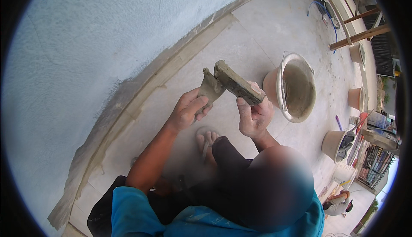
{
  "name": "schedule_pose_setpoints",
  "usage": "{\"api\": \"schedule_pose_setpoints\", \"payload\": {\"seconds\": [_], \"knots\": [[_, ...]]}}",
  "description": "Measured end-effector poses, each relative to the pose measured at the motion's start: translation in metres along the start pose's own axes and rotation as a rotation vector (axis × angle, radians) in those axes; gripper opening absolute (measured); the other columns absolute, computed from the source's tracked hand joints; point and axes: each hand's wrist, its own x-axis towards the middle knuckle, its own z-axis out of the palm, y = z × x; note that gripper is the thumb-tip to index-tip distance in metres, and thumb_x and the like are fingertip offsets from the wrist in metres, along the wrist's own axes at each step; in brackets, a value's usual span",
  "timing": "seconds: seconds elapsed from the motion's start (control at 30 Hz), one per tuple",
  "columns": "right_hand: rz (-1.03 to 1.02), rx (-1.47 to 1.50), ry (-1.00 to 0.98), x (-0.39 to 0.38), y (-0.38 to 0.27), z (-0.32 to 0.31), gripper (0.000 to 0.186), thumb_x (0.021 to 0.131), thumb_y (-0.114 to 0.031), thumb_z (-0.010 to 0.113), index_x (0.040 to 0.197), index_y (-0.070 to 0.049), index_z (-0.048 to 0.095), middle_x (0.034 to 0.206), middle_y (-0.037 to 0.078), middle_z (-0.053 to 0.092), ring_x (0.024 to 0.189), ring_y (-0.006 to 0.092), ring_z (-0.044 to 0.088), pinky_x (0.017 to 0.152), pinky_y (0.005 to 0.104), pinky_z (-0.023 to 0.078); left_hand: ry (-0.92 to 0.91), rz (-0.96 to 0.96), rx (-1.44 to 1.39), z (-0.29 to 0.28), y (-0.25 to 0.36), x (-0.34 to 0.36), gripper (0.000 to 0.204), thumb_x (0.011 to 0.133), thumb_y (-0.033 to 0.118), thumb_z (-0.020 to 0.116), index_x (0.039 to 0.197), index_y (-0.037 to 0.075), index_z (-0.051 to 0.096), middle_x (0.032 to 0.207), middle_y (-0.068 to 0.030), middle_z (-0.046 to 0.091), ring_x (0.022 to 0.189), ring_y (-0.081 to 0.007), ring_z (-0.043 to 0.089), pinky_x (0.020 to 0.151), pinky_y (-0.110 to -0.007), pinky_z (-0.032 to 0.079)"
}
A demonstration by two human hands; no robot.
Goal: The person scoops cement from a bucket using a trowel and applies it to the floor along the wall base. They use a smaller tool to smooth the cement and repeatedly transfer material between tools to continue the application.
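My left hand [189, 110] is closed on a flat scraper [210, 87] smeared with grey mortar; its handle is hidden in my fingers. In my right hand [256, 113] is a short, narrow tile strip [237, 84], held tilted, with wet mortar thick along its upper side. The scraper's blade meets the strip's left end, where a lump of mortar sits. Close to the right of my right hand stands a bucket [268, 84] with a whitish rim and a wire handle, its inside coated with mortar.
A pale blue wall [86, 57] rises at the left, with a mortar-smeared strip [141, 93] along its base. My sandalled foot [208, 138] is on the tiled floor. Right lie more buckets [332, 144], a wooden frame [360, 36], a blue cord [334, 33] and another person [338, 203].
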Motion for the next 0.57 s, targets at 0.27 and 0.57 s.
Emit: {"api": "schedule_pose_setpoints", "payload": {"seconds": [0.27,0.57], "knots": [[-0.315,-0.236,-0.237,0.019,0.006,-0.022,0.052,0.067,0.012,0.058,0.119,0.003,0.062,0.116,0.017,0.069,0.099,0.0306,0.067,0.084,0.0357,0.054,-0.021,0.042,0.080,-0.012,0.006,-0.005,0.023,0.097,0.020,0.046,0.099,0.000,0.059,0.071,-0.0006,0.050,0.057,-0.0059,0.039,0.050,-0.023,0.032],[-0.421,-0.363,-0.370,0.024,0.034,-0.042,0.052,0.069,0.010,0.055,0.119,0.002,0.064,0.117,0.016,0.069,0.107,0.0363,0.066,0.091,0.0400,0.053,-0.005,0.048,-0.004,-0.014,0.008,-0.009,0.025,0.098,0.022,0.047,0.106,0.001,0.059,0.084,-0.0023,0.055,0.069,-0.0067,0.048,0.053,-0.022,0.039]]}}
